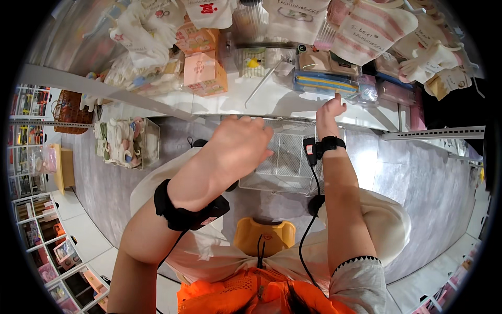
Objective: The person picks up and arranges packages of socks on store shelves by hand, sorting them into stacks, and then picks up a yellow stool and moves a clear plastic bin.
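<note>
My left hand (230,140) hangs over the left side of a metal mesh basket (280,180), below the front edge of a white shelf (219,107). Its back faces up and the fingers bend down out of sight, so a grip cannot be made out. Farther right, my right hand (329,112) is at the shelf's front edge, just before a stack of clear packs with blue and yellow stripes (324,83). Its visible fingers are apart, with nothing seen in them. On the shelf, pink-orange boxes (204,73) and a thin white hook (264,83) lie left of the packs.
Packaged socks (374,31) hang above the shelf. A clear bin of rolled cloth items (125,141) stands on the floor at left, near a wicker basket (72,111). A yellow stool (265,235) is between my legs. Black cables (308,230) run from both wrists.
</note>
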A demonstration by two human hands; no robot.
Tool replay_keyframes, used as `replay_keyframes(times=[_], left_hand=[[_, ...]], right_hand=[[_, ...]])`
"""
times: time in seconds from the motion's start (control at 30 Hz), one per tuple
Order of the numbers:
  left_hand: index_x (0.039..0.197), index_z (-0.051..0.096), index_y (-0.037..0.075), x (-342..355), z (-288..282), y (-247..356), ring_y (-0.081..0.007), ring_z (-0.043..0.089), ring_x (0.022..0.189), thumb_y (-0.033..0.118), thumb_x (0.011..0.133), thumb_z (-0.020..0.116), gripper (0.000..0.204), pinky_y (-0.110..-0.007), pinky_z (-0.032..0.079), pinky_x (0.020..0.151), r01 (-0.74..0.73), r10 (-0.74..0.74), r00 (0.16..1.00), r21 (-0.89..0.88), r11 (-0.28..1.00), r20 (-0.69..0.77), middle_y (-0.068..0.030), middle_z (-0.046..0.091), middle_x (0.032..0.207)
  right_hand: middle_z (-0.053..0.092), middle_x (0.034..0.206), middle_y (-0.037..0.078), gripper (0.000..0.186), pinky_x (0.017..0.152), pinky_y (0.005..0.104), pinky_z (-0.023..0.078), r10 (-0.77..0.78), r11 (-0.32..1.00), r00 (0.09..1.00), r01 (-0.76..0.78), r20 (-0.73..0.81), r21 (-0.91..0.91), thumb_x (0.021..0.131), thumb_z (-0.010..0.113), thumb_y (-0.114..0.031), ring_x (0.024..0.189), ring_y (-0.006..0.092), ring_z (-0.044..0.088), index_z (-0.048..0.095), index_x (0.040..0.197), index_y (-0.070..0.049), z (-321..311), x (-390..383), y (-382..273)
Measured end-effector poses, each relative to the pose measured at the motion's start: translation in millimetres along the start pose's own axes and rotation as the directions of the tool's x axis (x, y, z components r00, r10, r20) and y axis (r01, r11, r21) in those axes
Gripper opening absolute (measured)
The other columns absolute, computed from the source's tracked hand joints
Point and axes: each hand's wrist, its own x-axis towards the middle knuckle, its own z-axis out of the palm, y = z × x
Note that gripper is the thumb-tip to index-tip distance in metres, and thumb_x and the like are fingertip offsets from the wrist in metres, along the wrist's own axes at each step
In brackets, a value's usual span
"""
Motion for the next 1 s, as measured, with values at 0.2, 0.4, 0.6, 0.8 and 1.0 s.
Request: replay_keyframes(times=[0.2,0.4,0.6,0.8,1.0], left_hand=[[0.093,0.056,0.005,-1,5,-2,-0.0234,0.056,0.086,0.024,0.079,0.059,0.024,-0.036,0.043,0.077,-0.050,0.049,0.995,-0.011,0.999,-0.087,-0.0076,0.055,0.086],[0.095,0.056,0.005,7,8,0,-0.0240,0.056,0.088,0.025,0.079,0.058,0.026,-0.036,0.042,0.079,-0.059,0.059,0.998,0.020,0.998,-0.004,-0.0077,0.055,0.088],[0.093,0.056,0.006,9,11,-1,-0.0248,0.056,0.088,0.027,0.081,0.055,0.024,-0.037,0.042,0.080,-0.047,0.047,0.999,0.022,0.999,0.001,-0.0078,0.055,0.087],[0.093,0.055,0.006,15,3,-2,-0.0242,0.056,0.088,0.027,0.082,0.055,0.024,-0.036,0.042,0.080,-0.019,0.019,0.999,0.020,1.000,0.027,-0.0076,0.056,0.090],[0.093,0.055,0.006,19,7,0,-0.0240,0.056,0.088,0.026,0.081,0.056,0.024,-0.035,0.042,0.080,-0.007,0.005,0.998,0.027,1.000,0.066,-0.0077,0.056,0.092]], right_hand=[[0.044,0.116,0.014,0.044,0.088,0.0430,0.038,0.030,0.936,0.941,-0.145,0.338,0.320,0.078,0.056,-0.017,0.103,0.0272,0.048,0.035,0.115,-0.002,27,37,-43],[0.042,0.120,0.005,0.044,0.094,0.0451,0.030,0.224,0.935,0.747,-0.345,0.626,0.077,0.080,0.055,-0.028,0.111,0.0254,0.042,0.042,0.119,-0.011,88,77,-46],[0.048,0.119,0.003,0.040,0.094,0.0491,0.031,0.256,0.858,0.656,-0.492,0.710,0.146,0.081,0.048,-0.036,0.113,0.0267,0.043,0.048,0.115,-0.015,96,58,-50],[0.050,0.115,0.009,0.030,0.090,0.0527,0.037,0.212,0.852,0.732,-0.463,0.648,0.244,0.085,0.046,-0.025,0.105,0.0291,0.049,0.050,0.113,-0.015,89,22,-62],[0.044,0.115,0.013,0.046,0.098,0.0474,0.027,0.512,0.640,0.424,-0.768,0.747,-0.003,0.084,0.049,-0.040,0.103,0.0296,0.044,0.045,0.116,-0.008,104,4,-54]])
